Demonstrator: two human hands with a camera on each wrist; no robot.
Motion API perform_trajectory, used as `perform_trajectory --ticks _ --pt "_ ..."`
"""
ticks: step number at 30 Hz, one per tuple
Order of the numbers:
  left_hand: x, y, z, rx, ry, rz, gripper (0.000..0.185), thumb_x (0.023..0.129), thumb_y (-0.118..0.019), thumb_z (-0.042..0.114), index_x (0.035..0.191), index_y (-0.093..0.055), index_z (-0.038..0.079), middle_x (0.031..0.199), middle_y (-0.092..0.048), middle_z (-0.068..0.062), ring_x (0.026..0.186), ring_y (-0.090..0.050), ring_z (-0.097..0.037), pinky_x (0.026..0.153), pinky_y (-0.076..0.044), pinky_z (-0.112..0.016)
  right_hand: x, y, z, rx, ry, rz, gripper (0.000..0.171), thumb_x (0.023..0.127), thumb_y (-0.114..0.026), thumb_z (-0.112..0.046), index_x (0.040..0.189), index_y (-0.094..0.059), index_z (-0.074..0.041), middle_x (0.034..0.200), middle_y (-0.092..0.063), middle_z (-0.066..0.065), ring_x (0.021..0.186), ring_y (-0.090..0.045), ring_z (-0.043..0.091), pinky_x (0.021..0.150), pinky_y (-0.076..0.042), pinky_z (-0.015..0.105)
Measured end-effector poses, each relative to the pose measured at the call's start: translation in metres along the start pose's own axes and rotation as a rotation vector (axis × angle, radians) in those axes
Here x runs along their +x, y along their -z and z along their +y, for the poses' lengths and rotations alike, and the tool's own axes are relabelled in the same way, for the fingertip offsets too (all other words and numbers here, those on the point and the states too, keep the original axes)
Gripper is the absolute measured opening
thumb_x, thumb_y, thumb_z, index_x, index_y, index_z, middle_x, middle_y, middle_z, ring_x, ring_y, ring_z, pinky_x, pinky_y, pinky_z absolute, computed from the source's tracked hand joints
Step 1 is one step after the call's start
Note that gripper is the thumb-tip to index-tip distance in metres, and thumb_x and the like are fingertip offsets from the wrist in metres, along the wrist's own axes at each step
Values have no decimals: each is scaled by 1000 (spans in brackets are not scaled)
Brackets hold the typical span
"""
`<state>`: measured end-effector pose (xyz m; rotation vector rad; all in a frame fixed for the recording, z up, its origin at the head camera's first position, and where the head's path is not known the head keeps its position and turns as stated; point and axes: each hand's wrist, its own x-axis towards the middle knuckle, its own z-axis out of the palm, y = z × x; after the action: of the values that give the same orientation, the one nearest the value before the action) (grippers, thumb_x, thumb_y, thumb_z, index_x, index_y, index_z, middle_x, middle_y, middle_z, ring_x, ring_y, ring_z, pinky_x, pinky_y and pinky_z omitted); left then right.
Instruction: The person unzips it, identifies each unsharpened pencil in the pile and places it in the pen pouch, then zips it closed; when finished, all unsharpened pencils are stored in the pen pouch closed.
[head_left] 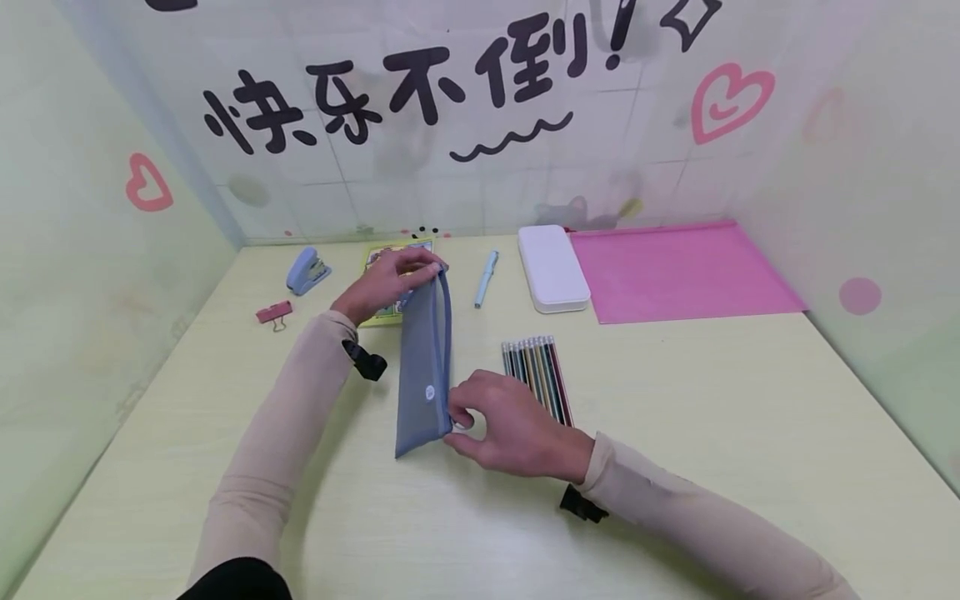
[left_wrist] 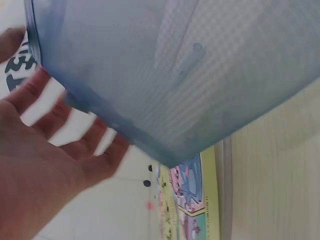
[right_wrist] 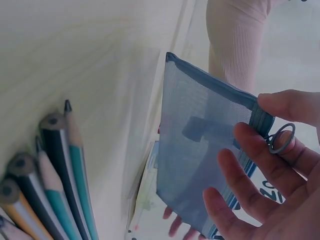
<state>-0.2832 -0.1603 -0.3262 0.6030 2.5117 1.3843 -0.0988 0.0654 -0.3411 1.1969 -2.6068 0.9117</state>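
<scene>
A blue mesh zip pouch (head_left: 423,367) stands on its long edge on the pale yellow table (head_left: 675,433), held between both hands. My left hand (head_left: 390,282) grips its far end, with the fingers behind the mesh (left_wrist: 190,65) and the palm (left_wrist: 45,170) beside it. At the near end my right hand (head_left: 480,425) pinches the zipper's metal ring pull (right_wrist: 280,137) between thumb and forefinger (right_wrist: 260,150). The pouch (right_wrist: 200,150) looks empty and see-through. A row of several pencils (head_left: 536,375) lies just right of the right hand, their tips close by (right_wrist: 55,170).
Under the left hand lies a yellow picture card (head_left: 378,312) (left_wrist: 192,200). A light blue pen (head_left: 486,279), a white case (head_left: 553,268) and a pink folder (head_left: 682,271) sit at the back right. A blue stapler (head_left: 307,269) and pink binder clip (head_left: 273,313) are back left. Walls enclose three sides.
</scene>
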Motion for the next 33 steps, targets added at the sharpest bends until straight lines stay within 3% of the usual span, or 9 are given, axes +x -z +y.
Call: perform_trajectory --ticks 5,9,13,17,21,25,30,33 --pt "-11 -9 13 161 7 -61 42 98 -58 33 135 -54 12 148 -48 -14 139 -45 -37 109 -42 -56 1 1 1 1 -1 7 31 83 -78 -18 72 -50 -13 73 -60 -3 78 -57 15 67 -37 18" --pt "-28 -15 24 276 6 -58 58 96 -55 20 150 -40 9 155 -42 -16 141 -43 -38 112 -41 -56 1 1 3 5 5 19 30 82 -78 -18 72 -49 -14 71 -57 -5 77 -57 14 67 -39 18" --pt "-48 -24 35 331 8 -9 62 94 -54 15 153 -36 6 157 -40 -17 143 -42 -38 115 -39 -55 2 0 6 17 11 29 30 82 -77 -16 72 -49 -14 69 -55 -6 76 -58 14 67 -39 18" --pt "-67 -34 45 388 8 92 52 92 -57 14 143 -49 5 142 -53 -19 128 -58 -37 104 -50 -52 2 -1 8 26 4 21 30 83 -77 -17 72 -49 -15 69 -53 -8 75 -57 13 67 -39 18" --pt "-81 -41 51 437 7 165 34 90 -59 13 124 -63 6 107 -69 -15 91 -73 -26 78 -59 -41 2 -2 8 39 -10 5 29 84 -77 -17 73 -50 -15 70 -56 -6 75 -56 12 66 -39 18" --pt "-87 -45 54 359 21 136 22 90 -59 9 109 -68 3 79 -70 -10 63 -70 -17 62 -57 -29 1 -4 9 42 -16 -17 27 84 -77 -18 74 -53 -12 71 -60 -1 75 -55 13 66 -38 19" --pt "-86 -44 45 199 77 90 23 91 -60 5 112 -67 -2 80 -67 -12 65 -72 -24 64 -60 -34 -2 0 17 110 -44 -117 18 86 -77 -20 82 -61 -14 82 -66 -3 83 -63 18 74 -48 24" --pt "-86 -42 39 162 121 88 24 93 -61 6 115 -67 -1 82 -67 -12 65 -70 -20 68 -61 -39 -6 7 31 195 -69 -199 13 87 -76 -16 94 -65 -12 94 -70 0 92 -67 19 83 -55 28"
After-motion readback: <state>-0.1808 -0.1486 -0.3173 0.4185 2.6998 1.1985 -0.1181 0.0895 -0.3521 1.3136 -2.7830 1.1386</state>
